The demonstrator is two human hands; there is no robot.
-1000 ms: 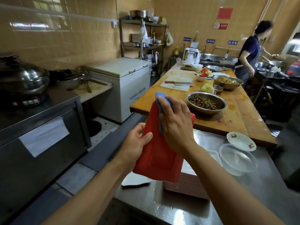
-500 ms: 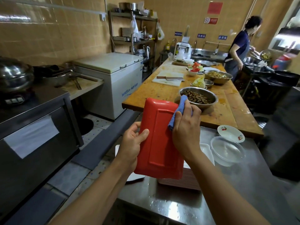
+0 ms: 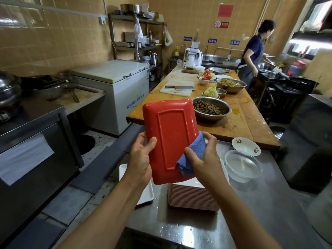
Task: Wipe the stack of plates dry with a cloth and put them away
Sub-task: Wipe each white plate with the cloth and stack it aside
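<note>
Right hand (image 3: 203,157) gripping blue cloth (image 3: 191,155) slid from far to near corner of red rectangular plastic plate (image 3: 168,133), left hand (image 3: 141,157) gripping its edge; wiping underway, next stow it.

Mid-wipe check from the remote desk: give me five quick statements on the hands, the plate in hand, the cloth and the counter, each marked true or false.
1. The left hand grips the red plate by its left edge. True.
2. The plate's eating side faces the camera. False: its underside, with the raised foot rim, faces the camera.
3. The right hand holds the blue cloth against the plate's lower right part. True.
4. The stack of plates sits on the wooden table. False: it sits on the steel counter, below the hands.
5. The metal bowl of peanuts is on the steel counter. False: it is on the wooden table.
</note>
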